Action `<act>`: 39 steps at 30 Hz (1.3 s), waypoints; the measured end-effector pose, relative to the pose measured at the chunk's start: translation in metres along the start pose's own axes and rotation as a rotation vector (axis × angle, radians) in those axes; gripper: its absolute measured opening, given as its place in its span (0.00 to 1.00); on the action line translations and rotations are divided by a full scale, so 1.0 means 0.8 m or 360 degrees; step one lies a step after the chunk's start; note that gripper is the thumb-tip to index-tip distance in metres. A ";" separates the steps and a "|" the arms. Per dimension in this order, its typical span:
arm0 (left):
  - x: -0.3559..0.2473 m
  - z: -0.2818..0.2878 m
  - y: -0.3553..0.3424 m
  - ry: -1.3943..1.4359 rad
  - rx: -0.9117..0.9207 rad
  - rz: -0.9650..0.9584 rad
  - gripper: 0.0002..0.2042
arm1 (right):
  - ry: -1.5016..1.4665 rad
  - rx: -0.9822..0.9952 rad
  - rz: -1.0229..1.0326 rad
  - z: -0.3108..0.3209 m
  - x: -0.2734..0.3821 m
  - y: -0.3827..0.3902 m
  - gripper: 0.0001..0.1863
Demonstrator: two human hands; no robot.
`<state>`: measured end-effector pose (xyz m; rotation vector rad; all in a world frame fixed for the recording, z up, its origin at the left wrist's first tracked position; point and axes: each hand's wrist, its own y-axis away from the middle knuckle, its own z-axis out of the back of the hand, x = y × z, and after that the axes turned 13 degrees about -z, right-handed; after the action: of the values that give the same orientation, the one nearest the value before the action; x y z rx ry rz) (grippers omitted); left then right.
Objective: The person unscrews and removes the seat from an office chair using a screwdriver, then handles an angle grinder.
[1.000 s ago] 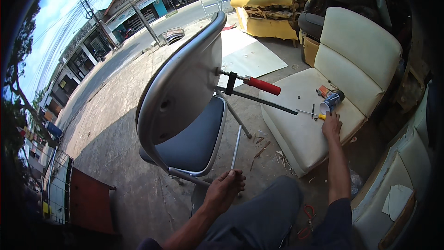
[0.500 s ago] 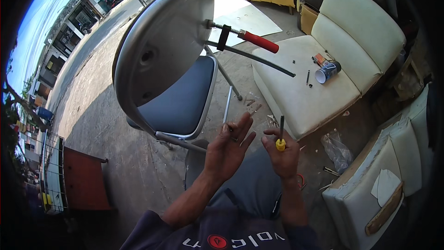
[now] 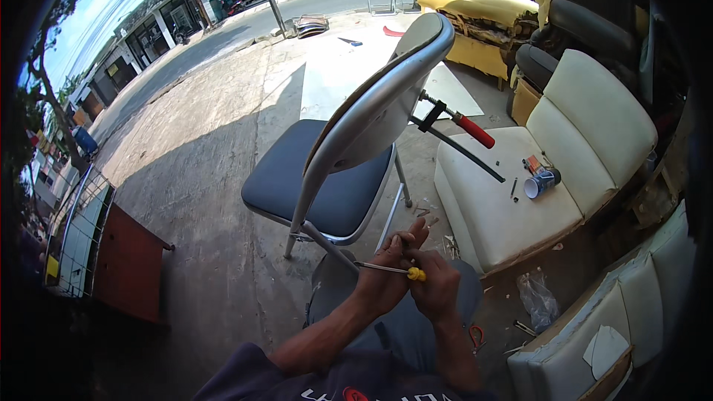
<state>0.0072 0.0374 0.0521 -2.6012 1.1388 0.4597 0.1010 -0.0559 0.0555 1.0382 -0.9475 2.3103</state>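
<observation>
My left hand [image 3: 380, 282] is raised over my lap, palm turned toward my right hand. Its thumb is bent in against the fingers; whatever small thing lies there is hidden. My right hand [image 3: 437, 284] is closed on a screwdriver [image 3: 417, 274] with a yellow handle, its shaft lying sideways across my left hand. The right fingertips meet the left fingers. Just ahead stands a folding chair with a dark padded seat [image 3: 319, 171] and a grey metal back [image 3: 364, 130]. A bar clamp [image 3: 473, 132] with a red handle is fixed to that back.
Right of the chair, a cream seat [image 3: 494, 208] bears a blue-and-white can [image 3: 541, 183] and small loose parts. Another torn cream seat [image 3: 587, 327] is at lower right, near a clear plastic bag [image 3: 538, 297]. A reddish-brown cabinet [image 3: 130, 260] stands left.
My hands have come together, the right one moving left onto the left palm. The screwdriver has swung from upright to sideways. The view has tilted up, showing more street.
</observation>
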 end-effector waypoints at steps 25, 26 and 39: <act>-0.066 0.007 -0.009 0.0025 -0.0161 -0.0043 0.09 | -0.0089 -0.0002 -0.0129 0.059 0.058 0.040 0.22; -0.067 0.000 -0.011 0.0042 -0.0180 -0.0056 0.09 | -0.0004 -0.0006 -0.0108 0.064 0.053 0.051 0.22; -0.056 -0.015 -0.027 0.0228 -0.0035 -0.0123 0.10 | 0.0208 0.0004 -0.0266 0.079 0.043 0.066 0.22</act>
<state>-0.0035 0.0768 0.0828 -2.7237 1.0772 0.2750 0.0773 -0.1340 0.0912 0.9180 -0.7766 2.2114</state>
